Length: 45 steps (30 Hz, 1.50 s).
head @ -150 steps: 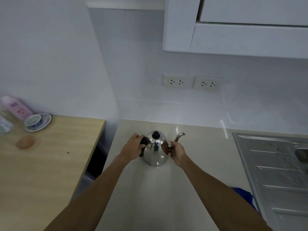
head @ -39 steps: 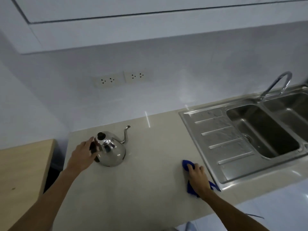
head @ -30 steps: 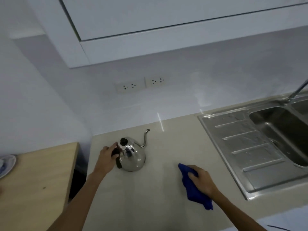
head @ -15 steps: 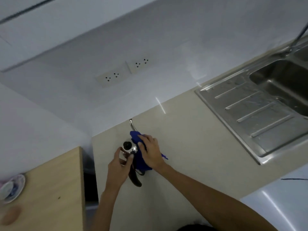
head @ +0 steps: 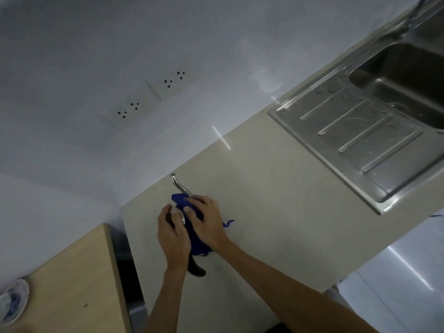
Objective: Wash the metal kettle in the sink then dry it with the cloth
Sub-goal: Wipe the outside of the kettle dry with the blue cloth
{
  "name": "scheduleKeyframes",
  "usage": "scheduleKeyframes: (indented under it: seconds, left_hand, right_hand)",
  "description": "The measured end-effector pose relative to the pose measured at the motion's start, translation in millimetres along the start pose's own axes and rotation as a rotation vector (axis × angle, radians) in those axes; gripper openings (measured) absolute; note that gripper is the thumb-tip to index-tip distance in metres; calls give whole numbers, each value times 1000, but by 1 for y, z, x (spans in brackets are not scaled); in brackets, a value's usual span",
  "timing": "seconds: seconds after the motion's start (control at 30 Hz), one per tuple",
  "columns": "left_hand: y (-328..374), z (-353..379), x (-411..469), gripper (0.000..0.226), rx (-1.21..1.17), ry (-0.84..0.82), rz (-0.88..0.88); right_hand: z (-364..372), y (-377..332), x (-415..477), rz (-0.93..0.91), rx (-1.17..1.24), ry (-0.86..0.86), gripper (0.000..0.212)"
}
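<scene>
The metal kettle stands on the beige counter near the back wall; only its thin curved spout and the tip of its black handle show. A blue cloth is draped over its body. My right hand presses the cloth against the kettle from the right, fingers spread over it. My left hand grips the kettle's top by the lid and handle. The steel sink lies at the far right, apart from both hands.
A ribbed steel draining board borders the sink on its left. A wooden table stands left of the counter across a dark gap, with a patterned dish at its left edge. Two wall sockets sit above the counter.
My right hand carried the blue cloth from the counter's front edge onto the kettle. My left hand shifted from the handle's side to the kettle's top. The view tilted and moved closer.
</scene>
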<state>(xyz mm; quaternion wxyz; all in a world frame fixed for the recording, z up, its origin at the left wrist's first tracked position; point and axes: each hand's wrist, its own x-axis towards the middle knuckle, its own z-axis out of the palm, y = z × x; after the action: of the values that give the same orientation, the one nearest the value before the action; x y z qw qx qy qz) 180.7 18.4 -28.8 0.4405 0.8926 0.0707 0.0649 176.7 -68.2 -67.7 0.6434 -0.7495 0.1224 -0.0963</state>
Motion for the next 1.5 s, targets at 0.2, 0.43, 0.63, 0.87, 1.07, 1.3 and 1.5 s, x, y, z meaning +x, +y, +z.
scheduleKeyframes:
  seconds: [0.2,0.43,0.63,0.87,1.07,1.3,1.5]
  left_hand:
    - [2,5,1,37,-26,23,-3]
    - [-4,4,2,48,-68,40,-37]
    - [-6,6,3,51,-86,39,-25]
    - [-7,5,3,51,-74,27,7]
    - [-9,5,3,44,-68,25,36]
    - [-8,1,4,44,-65,-32,33]
    - [-8,-6,8,55,77,-281,219]
  right_hand:
    - [-7,30,32,248,18,16,36]
    - [11,11,-18,139,-19,54,53]
    - [26,32,-38,209,157,254,47]
    - [3,60,12,388,-16,117,44]
    - [-17,52,97,383,-372,-474,35]
    - [-6,20,126,504,-260,-667,29]
    - [-57,23,100,680,144,-399,31]
